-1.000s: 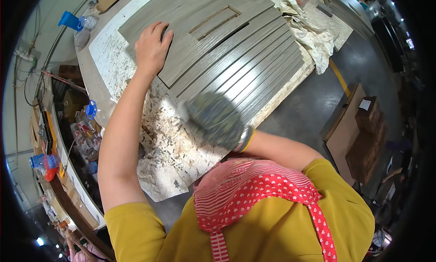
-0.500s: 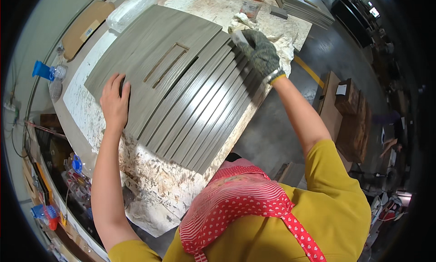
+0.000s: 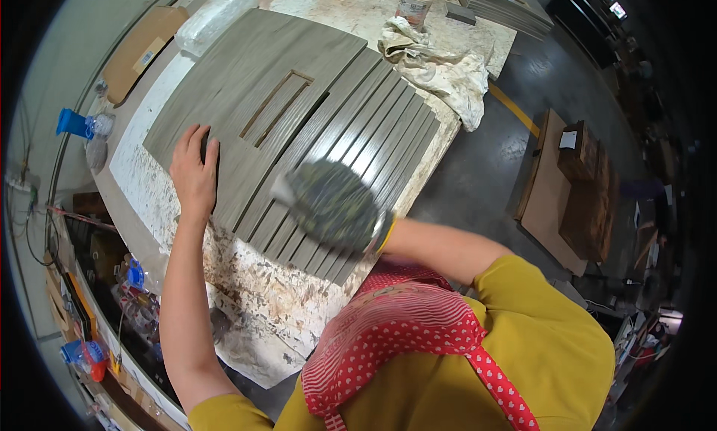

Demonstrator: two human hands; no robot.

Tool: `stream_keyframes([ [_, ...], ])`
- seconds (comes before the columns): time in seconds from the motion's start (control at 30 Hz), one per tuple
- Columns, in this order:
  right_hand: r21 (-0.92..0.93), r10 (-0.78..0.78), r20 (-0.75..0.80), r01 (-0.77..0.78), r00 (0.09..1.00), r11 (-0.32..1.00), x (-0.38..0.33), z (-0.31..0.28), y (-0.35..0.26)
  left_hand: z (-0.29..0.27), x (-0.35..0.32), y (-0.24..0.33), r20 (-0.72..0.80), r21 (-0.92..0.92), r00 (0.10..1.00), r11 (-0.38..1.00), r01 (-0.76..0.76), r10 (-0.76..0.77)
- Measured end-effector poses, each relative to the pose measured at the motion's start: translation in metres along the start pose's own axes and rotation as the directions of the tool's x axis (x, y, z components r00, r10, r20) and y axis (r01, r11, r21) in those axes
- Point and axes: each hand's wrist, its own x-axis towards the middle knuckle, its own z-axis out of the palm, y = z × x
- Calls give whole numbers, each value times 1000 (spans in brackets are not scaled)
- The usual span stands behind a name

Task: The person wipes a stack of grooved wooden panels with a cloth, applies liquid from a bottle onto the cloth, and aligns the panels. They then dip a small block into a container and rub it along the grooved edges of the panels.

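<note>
Left hand (image 3: 194, 177) is resting, fingers parted, at the left edge of the grey boards (image 3: 224, 87); gloved right hand (image 3: 334, 205) is covering their stepped edges, which are slanting up-right; blur is hiding its grip.

Grey boards (image 3: 317, 136) free at far end — right hand (image 3: 334, 205) blocking near end, cloth (image 3: 452, 76) beyond

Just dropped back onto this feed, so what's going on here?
A person's bare left hand rests at the left edge of a spread of overlapping grey wood-grain panels on a stained table. The gloved right hand, motion-blurred, is over the panels' near part, with something pale at its fingertips, too smeared to identify. A crumpled cloth lies beyond the panels, near a bottle.
</note>
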Motion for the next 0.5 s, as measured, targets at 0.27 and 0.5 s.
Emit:
stream_keyframes([
  [0.27,64,-235,-76,240,969,969,-17,-3,-11,-5,7,-14,43,-31,992,992,-122,123],
  [0.5,28,359,-376,-377,854,926,-4,-116,132,-4,2,-44,137,107,991,994,-18,3],
])
